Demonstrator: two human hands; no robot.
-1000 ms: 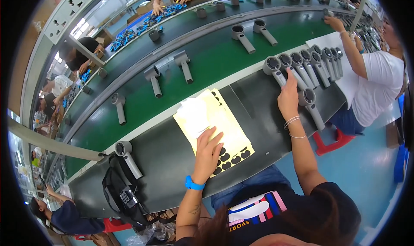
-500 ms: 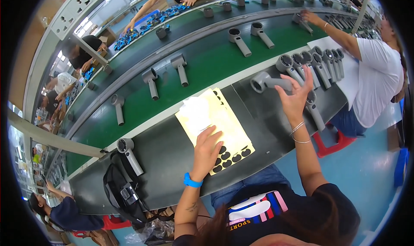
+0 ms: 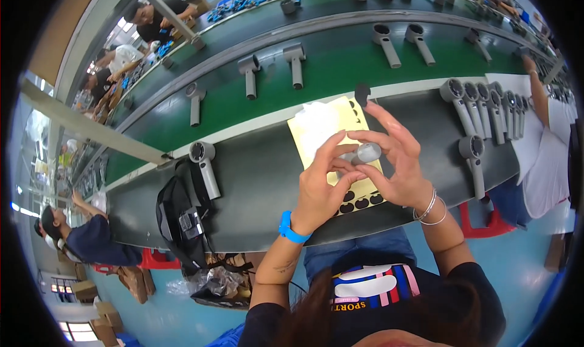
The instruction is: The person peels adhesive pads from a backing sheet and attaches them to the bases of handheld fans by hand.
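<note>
Over the yellow sticker sheet [image 3: 298, 132], I hold a grey handheld fan body [image 3: 368, 153] with its handle end facing me. My left hand [image 3: 325, 185] grips it from the left with curled fingers. My right hand [image 3: 398, 164] pinches it between thumb and fingers on the other side. A black rounded sticker [image 3: 362, 95] clings to a raised fingertip of the right hand. More black stickers [image 3: 347, 207] remain along the sheet's edges, and crumpled white paper [image 3: 316, 119] lies on its upper left. The rest of the fan body is hidden behind my fingers.
Several grey fan bodies [image 3: 471, 97] lie in a row at the right, with another fan body [image 3: 473, 158] nearer. A black bag [image 3: 173, 216] and a fan body [image 3: 207, 170] rest at left. Beyond runs a green conveyor belt [image 3: 274, 100] carrying fan bodies; co-workers sit around.
My left hand has left the sheet and now grips the fan body. My right hand has come left from the fan row to join it. A black sticker now shows on a right fingertip.
</note>
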